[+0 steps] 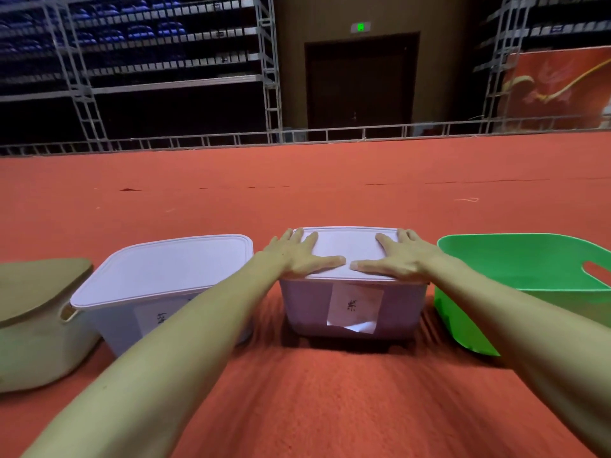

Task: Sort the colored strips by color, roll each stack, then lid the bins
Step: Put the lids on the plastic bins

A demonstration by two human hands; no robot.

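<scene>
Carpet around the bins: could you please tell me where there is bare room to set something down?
Free: carpet behind the row, and in front between the forearms. Crowded: beige bin, white bin, purple bin and green basket stand close, gaps narrow.

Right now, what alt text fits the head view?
The left hand and right hand press flat on the white lid of a labelled bin on red carpet. Left of it sit another lidded white bin and a beige bin; right, an open green basket.
</scene>
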